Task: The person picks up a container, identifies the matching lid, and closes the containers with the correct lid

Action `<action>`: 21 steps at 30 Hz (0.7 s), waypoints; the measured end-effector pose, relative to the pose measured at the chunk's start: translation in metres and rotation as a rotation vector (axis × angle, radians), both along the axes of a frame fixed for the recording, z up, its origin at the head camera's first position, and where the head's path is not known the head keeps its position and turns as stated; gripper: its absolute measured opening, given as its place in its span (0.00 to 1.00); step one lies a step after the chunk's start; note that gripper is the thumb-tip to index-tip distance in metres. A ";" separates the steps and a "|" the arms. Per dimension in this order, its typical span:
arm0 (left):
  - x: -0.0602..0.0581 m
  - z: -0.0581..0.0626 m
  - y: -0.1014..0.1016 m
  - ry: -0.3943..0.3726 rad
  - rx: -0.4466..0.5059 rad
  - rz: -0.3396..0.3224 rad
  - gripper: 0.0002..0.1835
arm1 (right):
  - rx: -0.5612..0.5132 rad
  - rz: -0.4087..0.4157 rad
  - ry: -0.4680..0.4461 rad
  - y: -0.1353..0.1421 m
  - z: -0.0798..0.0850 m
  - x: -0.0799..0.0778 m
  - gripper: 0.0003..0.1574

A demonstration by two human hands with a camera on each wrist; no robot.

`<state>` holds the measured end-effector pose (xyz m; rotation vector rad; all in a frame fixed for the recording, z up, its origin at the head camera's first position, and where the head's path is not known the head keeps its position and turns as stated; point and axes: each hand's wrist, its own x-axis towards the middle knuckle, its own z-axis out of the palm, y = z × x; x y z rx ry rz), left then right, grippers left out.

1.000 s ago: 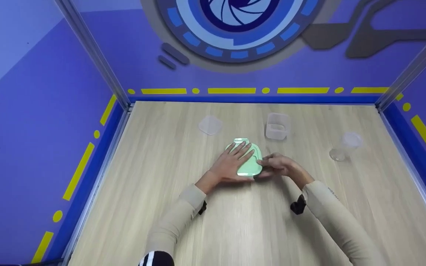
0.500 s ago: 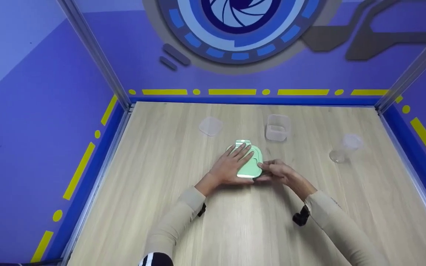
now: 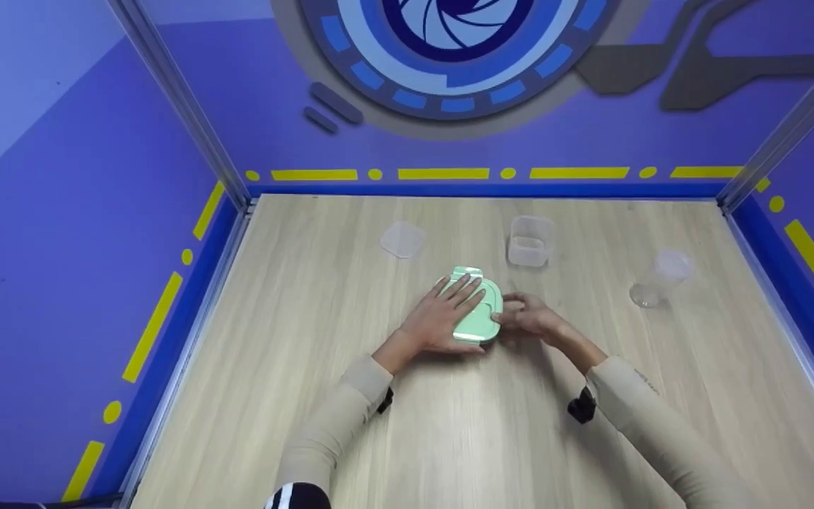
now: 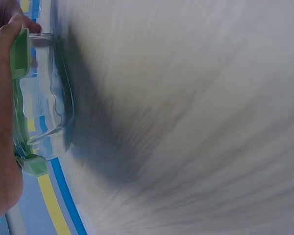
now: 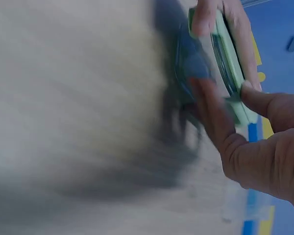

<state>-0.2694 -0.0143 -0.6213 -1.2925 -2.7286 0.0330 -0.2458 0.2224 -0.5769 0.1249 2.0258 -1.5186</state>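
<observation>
A glass food container (image 4: 54, 107) with a green lid (image 3: 478, 322) sits in front of me at the middle of the table. My left hand (image 3: 442, 317) rests across the lid with its fingers spread and straight, covering its left half. At the right side, my right hand (image 3: 531, 317) has its thumb on the lid's edge. Its fingers (image 5: 213, 105) lie along the glass wall below the lid, as the right wrist view shows. Green latch flaps (image 4: 35, 165) stand out at the lid's ends, angled off the glass in the left wrist view.
Behind the container lies a clear square lid (image 3: 403, 240), with a clear plastic box (image 3: 531, 242) to its right. Farther right are a small clear round item (image 3: 645, 295) and a translucent cup-like piece (image 3: 673, 266). Blue walls (image 3: 449, 155) enclose the wooden table (image 3: 294, 283).
My right hand has shifted slightly, its fingers drawn back from under the near right corner and its index finger spread forward. The left hand stays on the lid, and the container has barely moved.
</observation>
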 end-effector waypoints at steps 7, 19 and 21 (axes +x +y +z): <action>-0.001 0.001 -0.001 0.008 0.001 -0.008 0.61 | 0.148 0.251 0.130 0.002 0.014 -0.027 0.47; -0.001 -0.002 -0.002 0.024 0.019 -0.049 0.61 | 0.036 0.175 0.029 0.003 0.002 -0.032 0.34; -0.001 -0.001 -0.001 0.025 0.009 -0.035 0.61 | 0.044 0.157 0.054 0.001 0.002 -0.029 0.35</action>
